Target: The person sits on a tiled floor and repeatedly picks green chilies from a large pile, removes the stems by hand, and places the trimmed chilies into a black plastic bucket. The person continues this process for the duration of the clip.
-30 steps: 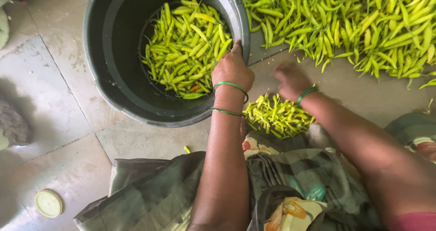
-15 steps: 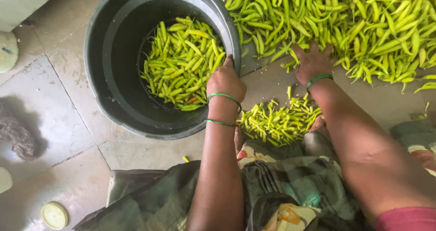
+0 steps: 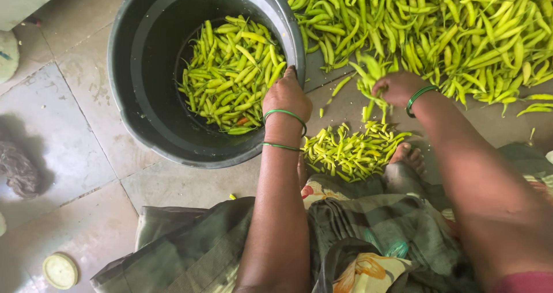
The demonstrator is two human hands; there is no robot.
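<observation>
We rest our left hand on the rim of the black tub, fingers curled over the edge, holding nothing we can see. Our right hand is closed around a bunch of green chillies, lifted just above the small heap by our foot, beside the large pile on the floor

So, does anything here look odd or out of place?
One chilli in the black tub is orange-red among the green ones, near the front edge of the heap. A single small green bit lies alone on the floor tiles.
</observation>
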